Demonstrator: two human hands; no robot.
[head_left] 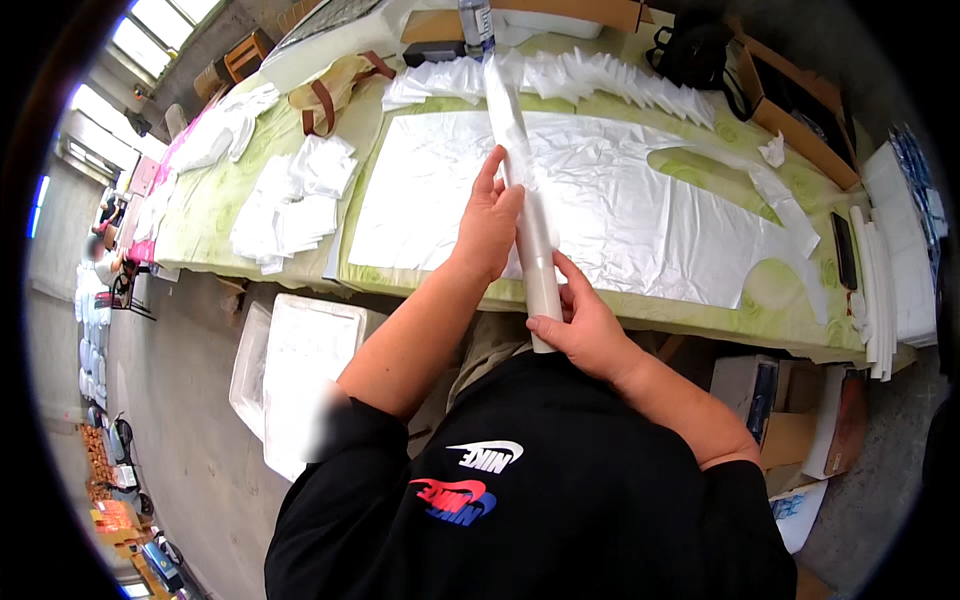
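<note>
Both hands hold a long tube wrapped in white plastic film (536, 245), which slants from my waist out over the table. My left hand (487, 225) is closed around its middle from the left side, thumb across it and index finger stretched along it. Lower down, my right hand (588, 325) grips the near end, where the bare tube shows. Beneath the tube a thin white plastic sheet, shaped like an apron (630, 225), lies spread flat and wrinkled, with curved cut-outs at its right end.
Folded white plastic pieces (300, 205) lie left, and a row of them (630, 85) runs along the back. Behind stand a water bottle (478, 28) and a black bag (692, 55). A phone (843, 250) and white rolls (875, 290) lie right. A white foam box (310, 350) stands below the table (400, 280).
</note>
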